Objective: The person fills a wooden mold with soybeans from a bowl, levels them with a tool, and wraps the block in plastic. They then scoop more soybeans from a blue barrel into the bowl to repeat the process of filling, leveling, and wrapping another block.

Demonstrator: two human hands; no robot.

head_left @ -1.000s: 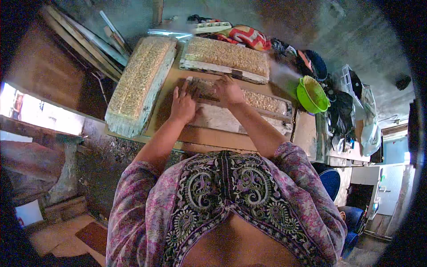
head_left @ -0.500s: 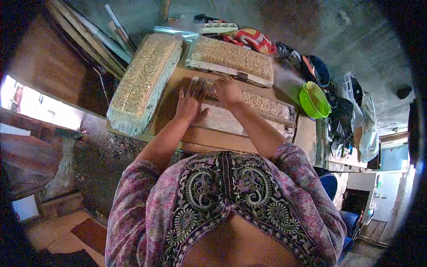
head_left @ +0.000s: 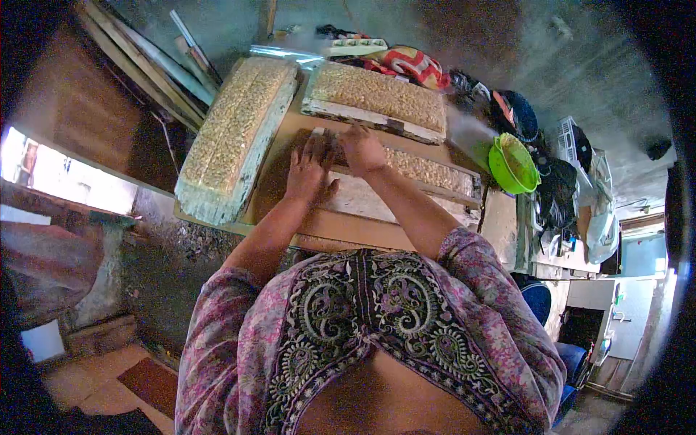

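My left hand point(head_left: 310, 172) lies on the near left end of a narrow wooden-edged tray point(head_left: 428, 170), fingers stretched out and thumb apart. That tray holds small tan pieces that look like nuts or seeds. My right hand point(head_left: 364, 151) is bent over its left part, fingertips drawn together close to my left fingers. Whatever lies in those fingertips is too small or hidden to make out. Behind them, a pale slab point(head_left: 380, 94) bears a layer of the same pieces. At the left, a longer slab point(head_left: 235, 127) is covered likewise.
A bright green basin point(head_left: 513, 165) stands to the right of the trays. Farther back are a power strip point(head_left: 355, 46) and a red patterned cloth point(head_left: 413, 65). Black bags point(head_left: 557, 181) sit at the right. Planks point(head_left: 141, 61) lean at the upper left.
My right hand has shifted slightly left along the tray, closer to my left hand. The left hand stays nearly in place, and the slabs have not moved.
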